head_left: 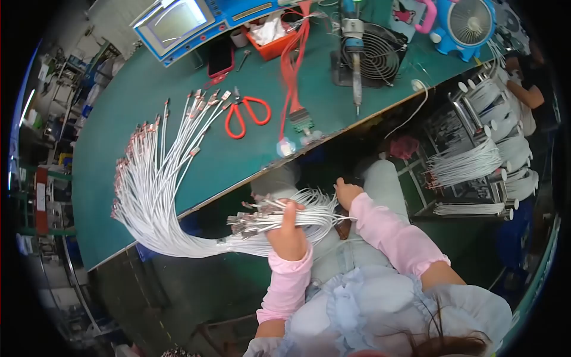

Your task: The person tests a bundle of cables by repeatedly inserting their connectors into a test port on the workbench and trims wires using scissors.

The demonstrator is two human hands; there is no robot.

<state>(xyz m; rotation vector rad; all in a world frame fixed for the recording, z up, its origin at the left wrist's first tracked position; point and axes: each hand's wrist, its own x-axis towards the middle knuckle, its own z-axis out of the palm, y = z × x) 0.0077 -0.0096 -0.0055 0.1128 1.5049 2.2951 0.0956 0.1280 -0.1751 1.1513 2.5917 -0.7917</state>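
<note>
My left hand (288, 233) is wrapped around a bundle of white cables (318, 214), its thumb lying across them near their connector ends. These cables loop back over my lap. Just right of the loop is my right hand (347, 193), fingers curled in; whatever they may hold is hidden. A long white cable bundle (160, 223) runs from my lap up onto the green table (232, 157), where its reddish-brown connector ends fan out. Red-handled scissors (245, 114) lie beside that fan.
At the back stand a blue test instrument (178, 27), an orange bin (270, 44) and a phone (220, 61). A soldering iron (355, 77) and a fan (377, 56) are farther right. Racks of white cables (467, 163) stand right of my legs, with another person (526, 89) behind.
</note>
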